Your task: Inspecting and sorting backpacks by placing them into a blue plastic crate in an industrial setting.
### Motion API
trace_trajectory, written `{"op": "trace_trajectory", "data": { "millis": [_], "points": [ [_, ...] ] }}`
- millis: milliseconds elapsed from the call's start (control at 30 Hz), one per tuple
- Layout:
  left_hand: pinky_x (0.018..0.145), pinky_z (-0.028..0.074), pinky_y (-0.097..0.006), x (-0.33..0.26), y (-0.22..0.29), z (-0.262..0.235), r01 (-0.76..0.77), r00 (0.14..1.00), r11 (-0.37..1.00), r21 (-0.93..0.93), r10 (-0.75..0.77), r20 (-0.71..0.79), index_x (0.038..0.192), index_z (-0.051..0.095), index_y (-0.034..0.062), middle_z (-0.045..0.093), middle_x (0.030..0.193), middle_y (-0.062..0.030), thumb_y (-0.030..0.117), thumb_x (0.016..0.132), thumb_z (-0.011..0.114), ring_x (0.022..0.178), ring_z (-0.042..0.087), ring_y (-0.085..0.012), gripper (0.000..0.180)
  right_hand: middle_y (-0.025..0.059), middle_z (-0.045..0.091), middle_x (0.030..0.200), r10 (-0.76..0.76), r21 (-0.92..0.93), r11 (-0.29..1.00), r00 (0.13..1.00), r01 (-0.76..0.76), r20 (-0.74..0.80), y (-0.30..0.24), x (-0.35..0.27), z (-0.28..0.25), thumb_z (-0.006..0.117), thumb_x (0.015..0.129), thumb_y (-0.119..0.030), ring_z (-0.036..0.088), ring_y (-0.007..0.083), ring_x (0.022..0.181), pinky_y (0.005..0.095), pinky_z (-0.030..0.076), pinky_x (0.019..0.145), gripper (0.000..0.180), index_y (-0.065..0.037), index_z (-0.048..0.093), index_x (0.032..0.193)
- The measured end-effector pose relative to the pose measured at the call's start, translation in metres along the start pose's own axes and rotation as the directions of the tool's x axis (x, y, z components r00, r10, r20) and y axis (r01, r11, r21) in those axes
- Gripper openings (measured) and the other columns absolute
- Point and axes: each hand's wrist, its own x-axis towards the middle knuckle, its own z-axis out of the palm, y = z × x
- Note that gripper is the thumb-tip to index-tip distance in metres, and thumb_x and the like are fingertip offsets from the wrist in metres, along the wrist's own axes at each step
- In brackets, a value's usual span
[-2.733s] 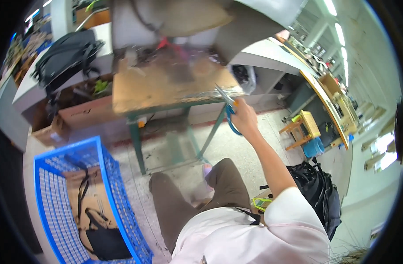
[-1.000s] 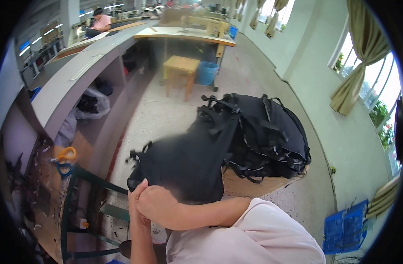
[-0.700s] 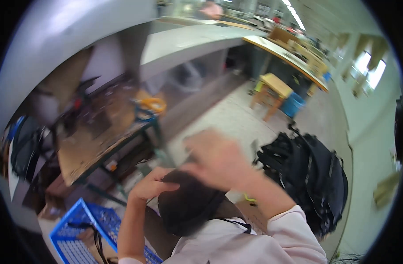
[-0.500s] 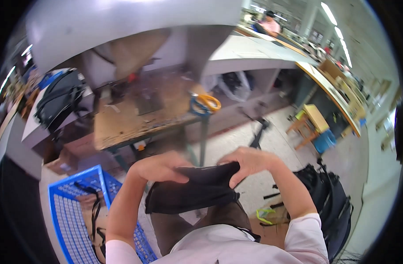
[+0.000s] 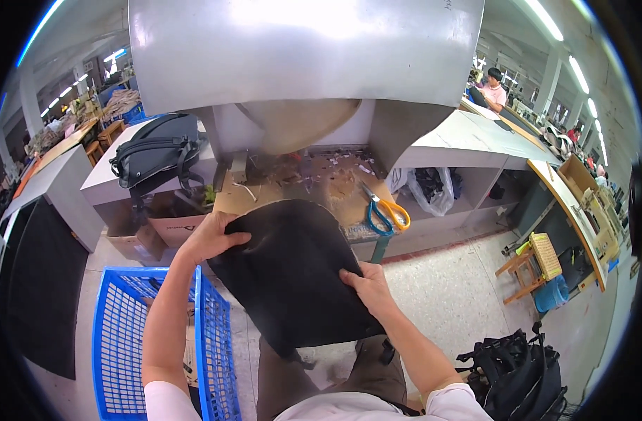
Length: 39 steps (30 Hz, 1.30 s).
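A black fabric panel with a rounded upper edge hangs spread out between my hands, in front of a worn wooden bench. My left hand pinches its upper left edge, thumb on the near face. Lower on the opposite edge, my right hand grips the panel, its thumb also on the near face. Short black straps dangle from the bottom corners. Just beyond the panel, scissors with one orange and one blue handle lie at the bench's right edge.
A grey metal hood overhangs the littered bench. To my left stand a blue plastic basket and a table bearing a black backpack. More black bags lie at lower right. A wooden stool and a seated person are farther right.
The panel, folded low near my lap before, is now opened out and raised toward the bench. My hands have moved apart along its edges, and my view has turned left.
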Motion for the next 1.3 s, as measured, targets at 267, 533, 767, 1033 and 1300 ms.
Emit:
{"op": "trace_trajectory", "data": {
  "millis": [267,533,767,1033,1300],
  "points": [
    [0.069,0.045,-0.029,0.021,-0.040,-0.016,0.253,0.948,0.967,-0.023,-0.252,-0.196,0.090,0.062,-0.0028,0.064,0.075,-0.0101,0.005,0.067,0.065,0.069,0.059,-0.0150,0.024,0.0031,0.060,0.067,0.067,-0.095,0.994,0.995,-0.060,0.071,0.009,0.051,0.030,0.060,0.079,-0.009,0.053,0.0080,0.055,0.0218,0.042,0.051,0.013,0.003,0.063,0.081],
    [0.067,0.045,-0.031,0.041,-0.049,-0.024,0.300,0.923,0.952,0.064,-0.272,-0.271,0.089,0.063,-0.0012,0.063,0.071,-0.0153,0.011,0.067,0.066,0.067,0.061,-0.0217,0.025,0.0042,0.060,0.069,0.016,-0.092,0.996,0.998,-0.010,0.065,0.012,0.074,0.041,0.060,0.079,-0.010,0.053,0.0095,0.057,0.0233,0.042,0.052,0.015,0.004,0.062,0.083],
    [0.067,0.045,-0.032,0.051,-0.048,-0.030,0.298,0.930,0.946,0.131,-0.256,-0.266,0.088,0.064,-0.0001,0.062,0.072,-0.0158,0.014,0.067,0.066,0.069,0.061,-0.0257,0.025,0.0077,0.060,0.066,0.099,-0.030,0.995,0.994,-0.098,0.040,0.011,0.077,0.045,0.061,0.077,-0.015,0.053,0.0128,0.057,0.0273,0.041,0.054,0.021,0.006,0.062,0.082],
    [0.067,0.045,-0.035,0.060,-0.043,-0.030,0.270,0.943,0.936,0.226,-0.208,-0.261,0.087,0.064,0.0024,0.062,0.074,-0.0174,0.017,0.067,0.066,0.072,0.060,-0.0301,0.025,0.0095,0.060,0.068,0.060,0.024,0.998,0.998,-0.060,0.008,0.016,0.073,0.045,0.061,0.076,-0.017,0.051,0.0135,0.063,0.0311,0.040,0.060,0.025,0.007,0.061,0.083],
    [0.068,0.045,-0.036,0.047,-0.030,-0.019,0.131,0.984,0.950,0.285,-0.090,-0.151,0.092,0.063,0.0063,0.060,0.076,-0.0190,0.019,0.068,0.066,0.075,0.059,-0.0332,0.027,0.0057,0.061,0.079,0.146,0.214,0.967,0.989,-0.140,-0.014,0.033,0.037,0.042,0.059,0.079,-0.012,0.052,0.0112,0.068,0.0257,0.041,0.063,0.020,0.005,0.060,0.090]
  ]
}}
